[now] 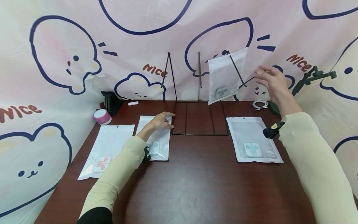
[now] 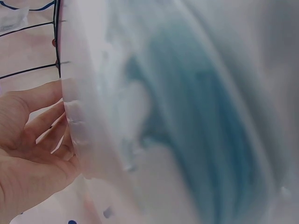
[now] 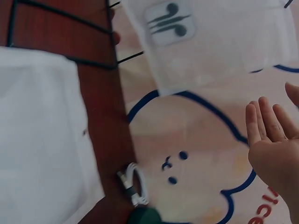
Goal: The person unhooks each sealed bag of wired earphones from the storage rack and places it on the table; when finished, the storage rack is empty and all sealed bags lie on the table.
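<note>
My left hand (image 1: 159, 122) reaches over a narrow white packet (image 1: 163, 140) printed with pale-blue earphones. Its fingertips are right at the left side of a dark wire rack's base (image 1: 199, 134). From the left wrist, this packet (image 2: 210, 116) looms blurred, hiding some fingertips of the left hand (image 2: 39, 140). Another white packet (image 1: 223, 73) with dark printed earphones hangs tilted at the rack's right prong. Just right of it, my right hand (image 1: 269, 79) is raised with its fingers spread loosely, holding nothing. In the right wrist view, the hanging packet (image 3: 215, 51) stands apart from the right hand (image 3: 275, 130).
A packet with red earphones (image 1: 109, 146) lies at left, one with pale-green earphones (image 1: 249, 133) at right. Behind are a pink-and-white jar (image 1: 102, 116), a black stand (image 1: 112, 102), a small white object (image 1: 133, 103), a coiled white cable (image 1: 260, 104) and a green jointed stand (image 1: 299, 84).
</note>
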Action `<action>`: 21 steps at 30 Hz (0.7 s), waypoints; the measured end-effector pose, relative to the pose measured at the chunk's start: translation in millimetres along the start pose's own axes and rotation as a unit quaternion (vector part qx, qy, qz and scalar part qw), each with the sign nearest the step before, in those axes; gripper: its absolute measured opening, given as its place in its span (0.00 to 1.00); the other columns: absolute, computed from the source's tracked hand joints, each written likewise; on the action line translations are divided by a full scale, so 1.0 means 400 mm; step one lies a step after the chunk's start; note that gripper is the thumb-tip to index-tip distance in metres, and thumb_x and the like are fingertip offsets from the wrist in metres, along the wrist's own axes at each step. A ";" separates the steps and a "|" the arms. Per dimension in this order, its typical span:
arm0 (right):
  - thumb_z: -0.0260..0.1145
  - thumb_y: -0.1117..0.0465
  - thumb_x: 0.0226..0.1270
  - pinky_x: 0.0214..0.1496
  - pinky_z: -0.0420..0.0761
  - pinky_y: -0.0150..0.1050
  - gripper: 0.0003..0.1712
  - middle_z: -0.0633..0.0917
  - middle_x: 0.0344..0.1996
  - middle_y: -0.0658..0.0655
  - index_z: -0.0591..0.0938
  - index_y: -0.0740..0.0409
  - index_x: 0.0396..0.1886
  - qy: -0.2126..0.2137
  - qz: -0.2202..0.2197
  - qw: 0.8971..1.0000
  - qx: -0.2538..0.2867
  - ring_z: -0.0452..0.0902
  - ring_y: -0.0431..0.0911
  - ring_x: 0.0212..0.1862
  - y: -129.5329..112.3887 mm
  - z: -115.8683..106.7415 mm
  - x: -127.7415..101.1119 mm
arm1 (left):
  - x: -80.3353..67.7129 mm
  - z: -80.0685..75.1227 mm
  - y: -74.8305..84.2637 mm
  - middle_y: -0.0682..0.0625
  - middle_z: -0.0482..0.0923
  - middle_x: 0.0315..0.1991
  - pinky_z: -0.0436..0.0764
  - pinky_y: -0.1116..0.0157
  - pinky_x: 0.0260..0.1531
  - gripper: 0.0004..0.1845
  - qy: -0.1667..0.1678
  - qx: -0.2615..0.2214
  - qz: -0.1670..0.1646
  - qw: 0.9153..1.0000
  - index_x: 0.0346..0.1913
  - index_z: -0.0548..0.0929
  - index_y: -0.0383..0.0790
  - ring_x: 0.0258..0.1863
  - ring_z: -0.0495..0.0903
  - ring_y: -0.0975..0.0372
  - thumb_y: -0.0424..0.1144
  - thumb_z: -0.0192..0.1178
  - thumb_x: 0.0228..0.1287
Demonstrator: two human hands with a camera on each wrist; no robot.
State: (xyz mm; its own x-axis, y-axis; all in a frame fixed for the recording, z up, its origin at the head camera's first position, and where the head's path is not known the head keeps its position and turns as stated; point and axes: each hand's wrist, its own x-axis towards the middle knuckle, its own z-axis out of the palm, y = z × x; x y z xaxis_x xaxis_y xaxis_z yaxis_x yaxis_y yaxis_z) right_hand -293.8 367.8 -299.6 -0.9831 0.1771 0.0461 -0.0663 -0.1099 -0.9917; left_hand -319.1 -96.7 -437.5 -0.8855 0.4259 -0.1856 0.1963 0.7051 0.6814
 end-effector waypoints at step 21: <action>0.72 0.57 0.72 0.80 0.57 0.40 0.36 0.72 0.68 0.50 0.71 0.44 0.77 0.017 0.009 0.997 -0.076 0.67 0.43 0.68 -0.045 0.118 0.041 | -0.003 0.002 0.002 0.42 0.65 0.73 0.75 0.60 0.46 0.35 0.002 -0.009 -0.003 1.000 0.76 0.71 0.42 0.38 0.76 0.58 0.32 0.69 0.67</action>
State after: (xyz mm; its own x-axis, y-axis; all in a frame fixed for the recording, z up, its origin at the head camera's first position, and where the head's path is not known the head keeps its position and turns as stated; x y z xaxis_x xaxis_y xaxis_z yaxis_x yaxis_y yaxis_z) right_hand -316.9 326.4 -275.5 -0.9775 0.2090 0.0275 -0.0203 0.0364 -0.9991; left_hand -317.6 -96.2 -437.5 -0.8880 0.4202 -0.1869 0.1835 0.6965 0.6937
